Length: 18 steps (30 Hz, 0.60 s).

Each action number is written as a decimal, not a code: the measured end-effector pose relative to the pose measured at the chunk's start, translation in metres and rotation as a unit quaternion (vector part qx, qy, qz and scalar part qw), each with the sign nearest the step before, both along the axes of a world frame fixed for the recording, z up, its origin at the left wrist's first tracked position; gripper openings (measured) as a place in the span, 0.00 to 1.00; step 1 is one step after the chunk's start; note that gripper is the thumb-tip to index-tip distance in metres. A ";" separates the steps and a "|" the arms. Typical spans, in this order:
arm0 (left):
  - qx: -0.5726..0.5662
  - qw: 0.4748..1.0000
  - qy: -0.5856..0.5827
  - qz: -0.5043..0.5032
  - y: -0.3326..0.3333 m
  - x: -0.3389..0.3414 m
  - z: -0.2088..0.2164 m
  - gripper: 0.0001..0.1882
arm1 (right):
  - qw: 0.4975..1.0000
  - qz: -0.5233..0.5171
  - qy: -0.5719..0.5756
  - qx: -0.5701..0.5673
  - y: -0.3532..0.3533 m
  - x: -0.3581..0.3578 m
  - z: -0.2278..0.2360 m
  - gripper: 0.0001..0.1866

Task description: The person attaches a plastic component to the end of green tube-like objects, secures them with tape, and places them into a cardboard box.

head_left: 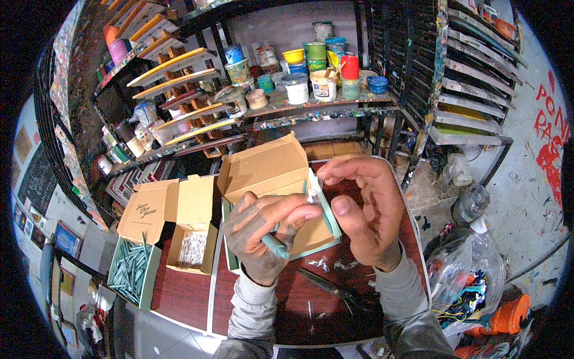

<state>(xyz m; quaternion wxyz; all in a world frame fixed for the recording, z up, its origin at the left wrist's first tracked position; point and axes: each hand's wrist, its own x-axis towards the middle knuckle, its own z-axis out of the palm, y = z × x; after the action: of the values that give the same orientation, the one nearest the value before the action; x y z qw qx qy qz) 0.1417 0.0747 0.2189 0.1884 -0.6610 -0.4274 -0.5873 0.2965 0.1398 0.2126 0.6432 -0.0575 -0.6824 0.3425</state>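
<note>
My left hand (263,224) is closed around a slim teal pen (275,245), whose thicker end sticks out below the fingers. A small white bit (313,195) shows just past the left thumb and index finger. Beside it, my right hand (368,209) is raised with thumb and index finger apart, and I see nothing in its grasp. Behind both hands stands an open cardboard box (266,164) with teal edges; they hide part of its inside, where more teal shows. Dark scissors (326,288) lie on the dark red table (287,311) under the wrists, near white scraps (320,264).
To the left, an open box (148,281) holds many teal pens, next to a smaller carton (209,263) of thin white sticks. Paint tubs (296,90) crowd the back shelf. A slatted rack (472,99) and a plastic bag (478,257) are at the right.
</note>
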 end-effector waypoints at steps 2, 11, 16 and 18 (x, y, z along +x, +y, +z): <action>0.011 1.000 -0.005 0.008 0.000 -0.001 -0.002 0.05 | 0.994 0.071 -0.052 -0.061 -0.001 0.005 0.002 0.15; 0.021 0.999 -0.004 0.038 0.002 0.000 -0.006 0.08 | 0.985 0.150 -0.021 -0.083 0.002 0.002 0.000 0.06; -0.001 0.999 0.009 0.037 0.001 0.001 -0.003 0.09 | 0.987 0.133 -0.021 -0.092 -0.001 0.003 0.005 0.05; -0.008 1.000 0.014 0.014 0.002 0.001 -0.002 0.07 | 0.990 0.105 -0.018 -0.089 -0.002 0.001 0.003 0.05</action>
<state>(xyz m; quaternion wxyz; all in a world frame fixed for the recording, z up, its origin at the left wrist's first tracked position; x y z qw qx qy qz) 0.1429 0.0769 0.2167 0.1975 -0.6647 -0.4385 -0.5718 0.2975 0.1375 0.2155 0.5837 -0.0480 -0.6630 0.4663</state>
